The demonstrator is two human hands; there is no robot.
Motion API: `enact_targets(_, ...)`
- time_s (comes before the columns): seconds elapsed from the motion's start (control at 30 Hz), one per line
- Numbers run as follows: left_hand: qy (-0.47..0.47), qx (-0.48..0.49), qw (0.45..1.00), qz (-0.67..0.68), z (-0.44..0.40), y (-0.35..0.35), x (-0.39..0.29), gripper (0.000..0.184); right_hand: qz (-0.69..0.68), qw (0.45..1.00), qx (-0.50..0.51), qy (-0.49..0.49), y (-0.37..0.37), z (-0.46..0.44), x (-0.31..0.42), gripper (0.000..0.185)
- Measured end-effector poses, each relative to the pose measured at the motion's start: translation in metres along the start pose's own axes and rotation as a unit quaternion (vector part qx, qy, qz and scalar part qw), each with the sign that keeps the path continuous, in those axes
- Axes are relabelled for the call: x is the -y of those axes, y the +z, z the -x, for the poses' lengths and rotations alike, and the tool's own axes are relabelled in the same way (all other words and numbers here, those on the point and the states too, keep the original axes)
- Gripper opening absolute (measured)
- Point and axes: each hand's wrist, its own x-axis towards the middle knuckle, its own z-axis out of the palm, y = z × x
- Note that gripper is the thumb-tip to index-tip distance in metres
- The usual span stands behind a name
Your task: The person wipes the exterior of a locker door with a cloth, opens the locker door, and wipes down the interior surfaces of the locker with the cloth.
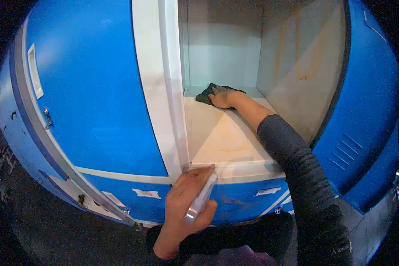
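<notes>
A dark sleeve (pixel 317 190) crosses lower right; the right hand (pixel 224 98) lies spread flat on the upper-centre cloth (pixel 203 96), probably light, soft, best bunched mid-fabric. Lower centre, the left hand (pixel 185 200) grips a clear object (pixel 201 200).

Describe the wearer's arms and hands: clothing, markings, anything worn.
Right hand: bare, no glove; dark grey sleeve ends partway down the forearm, bunched in folds, with a small pale marking too small to read. Left hand: bare, no glove; wrist uncovered. No rings or watch visible on either.
</notes>
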Motion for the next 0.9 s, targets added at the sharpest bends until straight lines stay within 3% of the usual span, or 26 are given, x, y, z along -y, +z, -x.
enact_targets(0.17,-0.007,-0.012,1.0,0.013,0.006,0.002,-0.001,0.056,-0.001,1.0,-0.011,0.012,0.014,0.009,-0.001,0.063)
enact_targets(0.3,-0.015,0.005,1.0,0.009,0.007,0.003,-0.002,0.057,-0.001,0.998,-0.049,-0.048,0.035,0.027,-0.007,0.06)
enact_targets(0.4,-0.005,-0.015,1.0,0.027,0.008,0.004,-0.004,0.055,-0.024,0.994,-0.032,-0.104,0.021,0.112,0.013,0.056)
enact_targets(0.6,-0.005,-0.021,0.999,0.034,0.012,0.006,-0.001,0.056,-0.049,0.967,-0.092,-0.232,0.04,0.19,0.005,0.053)
enact_targets(0.9,-0.027,-0.01,0.998,0.058,0.011,0.004,-0.004,0.055,-0.044,0.977,-0.1,-0.183,0.036,0.167,0.015,0.062)
